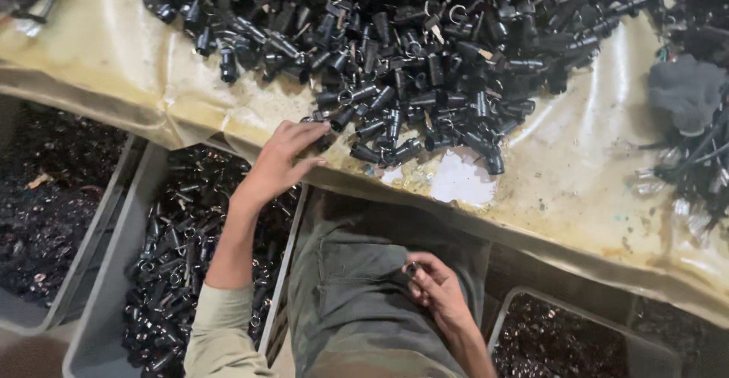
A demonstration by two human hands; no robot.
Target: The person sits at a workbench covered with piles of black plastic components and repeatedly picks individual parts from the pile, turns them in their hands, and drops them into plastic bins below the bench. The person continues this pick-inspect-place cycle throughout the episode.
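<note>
At surface edge, left hand (279, 161) touched black plastic tubes (395, 59), fingers spread; right hand (437, 287) pinched one small tube (411, 270). Light, stiff, likely slippery; take by barrel.

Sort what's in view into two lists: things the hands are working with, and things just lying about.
In use:
- left hand, reaching into the heap of black tube parts
- right hand, holding one small black part over the lap
- grey bin of black parts below the left arm

Lying about:
- grey cloth lump
- white patch on the stained table sheet
</note>
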